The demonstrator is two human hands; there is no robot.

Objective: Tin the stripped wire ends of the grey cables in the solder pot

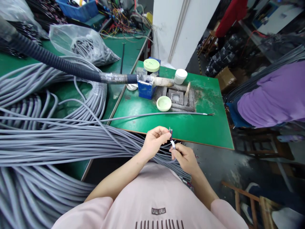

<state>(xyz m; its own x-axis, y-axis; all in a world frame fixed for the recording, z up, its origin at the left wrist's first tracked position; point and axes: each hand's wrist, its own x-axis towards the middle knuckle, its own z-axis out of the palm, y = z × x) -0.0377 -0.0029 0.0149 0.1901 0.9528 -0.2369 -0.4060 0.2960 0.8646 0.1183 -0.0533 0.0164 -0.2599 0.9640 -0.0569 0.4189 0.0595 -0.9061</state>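
Note:
Between my two hands is the end of a grey cable (172,144), with a white band and several thin dark and reddish wires fanning upward. My left hand (156,140) pinches those wires between thumb and fingertips. Just below the white band, my right hand (184,156) is closed round the grey sheath. Beyond my hands, a single grey cable (152,114) lies across the green table (207,133), its stripped end pointing right. A thick bundle of grey cables (71,143) runs from the left to below my hands.
Behind the loose cable stand a solder pot (176,97), a pale green dish (164,103), a white tub (180,76) and a green-lidded jar (151,65). A ribbed hose (78,71) crosses above the coils, its nozzle by a blue box (145,90). A person in purple (274,92) sits right.

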